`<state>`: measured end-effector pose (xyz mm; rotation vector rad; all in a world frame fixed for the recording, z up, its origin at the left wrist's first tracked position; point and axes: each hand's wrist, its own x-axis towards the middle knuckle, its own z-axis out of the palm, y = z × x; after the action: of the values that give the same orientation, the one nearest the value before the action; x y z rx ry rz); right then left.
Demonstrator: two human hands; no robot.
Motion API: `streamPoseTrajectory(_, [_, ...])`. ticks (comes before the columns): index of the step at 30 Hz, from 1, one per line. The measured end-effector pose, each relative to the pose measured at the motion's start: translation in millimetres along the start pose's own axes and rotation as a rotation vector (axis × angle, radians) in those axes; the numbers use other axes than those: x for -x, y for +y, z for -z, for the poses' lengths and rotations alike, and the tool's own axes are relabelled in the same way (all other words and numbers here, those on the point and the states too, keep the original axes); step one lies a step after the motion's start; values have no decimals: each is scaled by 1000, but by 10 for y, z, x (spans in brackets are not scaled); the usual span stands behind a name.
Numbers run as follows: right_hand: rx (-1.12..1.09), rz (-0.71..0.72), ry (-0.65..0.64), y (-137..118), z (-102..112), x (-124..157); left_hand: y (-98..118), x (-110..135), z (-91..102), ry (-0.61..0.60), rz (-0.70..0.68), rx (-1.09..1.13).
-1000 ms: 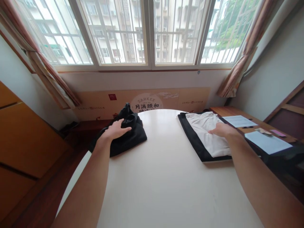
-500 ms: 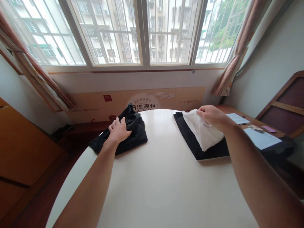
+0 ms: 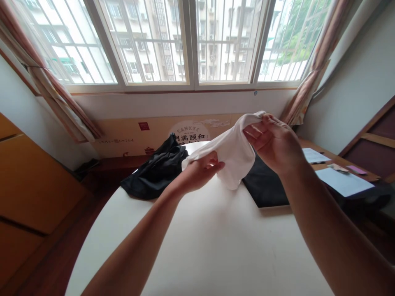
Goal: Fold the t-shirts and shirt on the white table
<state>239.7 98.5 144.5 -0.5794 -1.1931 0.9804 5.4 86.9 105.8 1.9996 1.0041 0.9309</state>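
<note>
Head view: a barred window [image 3: 191, 41] spans the far wall, with one curtain [image 3: 46, 86] at its left and another [image 3: 314, 70] at its right. Below it stands a printed board [image 3: 191, 133], and a round cream table [image 3: 216, 246] fills the foreground. To the right lies a wooden desk [image 3: 359, 174], bearing two white paper sheets [image 3: 344, 181] and two small slips, one tan and one pink [image 3: 356, 167].

On the table are one crumpled black garment [image 3: 157, 172] at the left and one flat black panel [image 3: 265, 185] at the right. Above them, the white cloth [image 3: 230, 150] hangs clear of the table, held up between both hands, which are apart. The left hand [image 3: 200, 172] pinches its lower edge, while the right hand [image 3: 274, 144] grips its upper end, and the fabric sags in a loose fold between them.

It looks thin, light and limp, likely to slump under its own weight. It would probably handle best by an edge or corner, with its slack taken up between two separated grips.
</note>
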Motion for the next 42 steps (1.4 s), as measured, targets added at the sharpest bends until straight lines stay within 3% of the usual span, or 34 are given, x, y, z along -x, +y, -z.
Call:
streamPoseTrajectory(2, [117,-34,54,133,88,-30,91,5,113,27,-37,91])
streamPoseTrajectory(4, [316,-115,22,225,119,-9,206,23,239,179,-91,109])
streamPoseTrajectory(5, [414,-159,-72,249,103,25,255,34,292,268,-111,85])
streamPoseTrajectory(7, [553,-237,-386,262,7,134,315,55,365,371,-115,39])
streamPoseTrajectory(9, [629,-296,-689,265,-141,264,316,73,405,355,-90,37])
streamPoseTrajectory(11, [724,-332,-812,288,-277,363,276,88,439,284,-60,33])
streamPoseTrajectory(14, [836,-302,-763,337,-349,388,182,101,536,223,-29,-66])
streamPoseTrajectory(19, [899,-156,-618,230,-203,262,53,111,741,224,109,-357])
streamPoseTrajectory(22, [937,-101,-577,125,-170,245,62,140,776,258,201,-541])
streamPoseTrajectory(24, [954,3,-468,98,-203,265,104,169,747,270,213,-668])
streamPoseTrajectory(27, [907,172,-284,118,-305,311,172,201,633,118,72,-627])
streamPoseTrajectory(29, [849,199,-301,141,-374,339,205,202,538,-17,-45,-524])
streamPoseTrajectory(32, [837,218,-296,144,-427,360,284,207,462,-108,-9,-520])
streamPoseTrajectory(34, [860,266,-151,124,-429,367,384,238,482,-4,29,-589])
streamPoseTrajectory(37, [839,312,38,104,-431,384,540,291,591,363,-24,-646])
streamPoseTrajectory(39, [789,293,41,123,-437,389,566,289,704,584,-33,-571])
streamPoseTrajectory(42, [686,201,-50,205,-407,349,465,237,936,835,20,-284])
